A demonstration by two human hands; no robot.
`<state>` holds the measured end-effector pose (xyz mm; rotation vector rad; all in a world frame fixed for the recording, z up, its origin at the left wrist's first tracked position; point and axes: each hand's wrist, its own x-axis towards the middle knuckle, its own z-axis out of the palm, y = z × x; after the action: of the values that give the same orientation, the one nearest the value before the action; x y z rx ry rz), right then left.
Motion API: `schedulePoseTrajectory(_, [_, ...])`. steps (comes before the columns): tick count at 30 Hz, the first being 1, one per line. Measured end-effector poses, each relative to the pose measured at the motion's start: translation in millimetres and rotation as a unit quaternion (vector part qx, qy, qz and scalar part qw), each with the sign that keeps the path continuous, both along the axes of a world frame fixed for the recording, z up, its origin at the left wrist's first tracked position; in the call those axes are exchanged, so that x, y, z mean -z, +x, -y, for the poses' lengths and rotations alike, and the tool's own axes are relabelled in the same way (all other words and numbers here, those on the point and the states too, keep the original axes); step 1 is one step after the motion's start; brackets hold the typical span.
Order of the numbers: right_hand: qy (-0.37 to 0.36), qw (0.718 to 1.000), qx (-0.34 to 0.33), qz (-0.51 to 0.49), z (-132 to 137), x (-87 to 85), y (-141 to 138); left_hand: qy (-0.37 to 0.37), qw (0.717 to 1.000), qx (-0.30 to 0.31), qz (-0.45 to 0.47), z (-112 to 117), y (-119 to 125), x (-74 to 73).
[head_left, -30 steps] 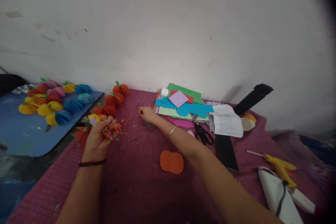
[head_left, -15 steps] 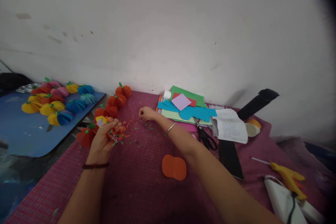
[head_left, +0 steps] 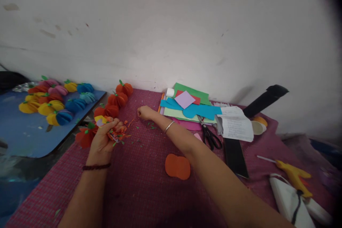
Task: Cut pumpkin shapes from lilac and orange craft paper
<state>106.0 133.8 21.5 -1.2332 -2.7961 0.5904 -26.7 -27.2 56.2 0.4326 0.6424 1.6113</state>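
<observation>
The surface is seen in magenta with a fine woven check; the paper scraps and the cut-out are coloured orange, the glue gun yellow.

A crumpled bunch of orange paper scraps, flecked with green and lilac bits, sat in the cupped left hand, some spilling past its fingers. Tiny orange and green paper snippets lay scattered flat on the magenta woven mat, close by the pinched right hand.
</observation>
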Motion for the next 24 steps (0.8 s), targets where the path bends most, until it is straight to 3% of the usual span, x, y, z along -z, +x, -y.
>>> schedulePoseTrajectory(6, [-0.044, 0.998, -0.041, -0.023, 8, -0.1, -8, 0.012, 1.0, 0.007, 0.001, 0, -3, 4.0])
schedulePoseTrajectory(17, [-0.006, 0.996, -0.094, -0.007, 19, -6.0, -25, 0.001, 1.0, -0.015, 0.004, 2, -6, -1.6])
schedulePoseTrajectory(24, [0.024, 0.992, -0.124, 0.012, 22, 3.0, -37, 0.014, 1.0, -0.007, 0.005, 2, -8, -2.9])
